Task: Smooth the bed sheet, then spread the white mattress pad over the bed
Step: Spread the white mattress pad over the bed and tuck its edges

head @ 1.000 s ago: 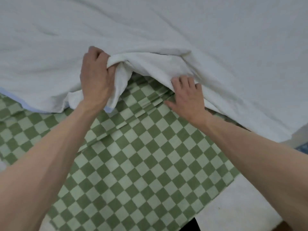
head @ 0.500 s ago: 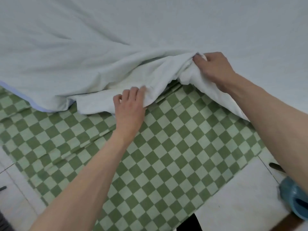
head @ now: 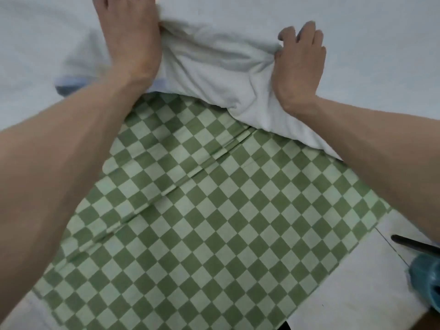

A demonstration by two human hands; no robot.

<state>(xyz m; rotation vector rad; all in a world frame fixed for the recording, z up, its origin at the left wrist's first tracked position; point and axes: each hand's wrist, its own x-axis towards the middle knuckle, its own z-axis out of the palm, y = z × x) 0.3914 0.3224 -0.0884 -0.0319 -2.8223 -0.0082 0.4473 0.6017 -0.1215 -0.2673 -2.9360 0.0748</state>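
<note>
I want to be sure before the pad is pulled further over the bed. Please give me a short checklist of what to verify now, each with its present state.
1. Right hand holds the white mattress pad: ok, the fingers are curled into a bunched fold.
2. Left hand has a grip on the pad: cannot tell, its fingertips are cut off by the top edge of the frame.
3. Pad lies flat: not ok, it is bunched between the hands.
4. Green checked sheet is smooth: not ok, long creases run across it.
5. Sheet is fully covered: not ok, a large part is bare.
</note>
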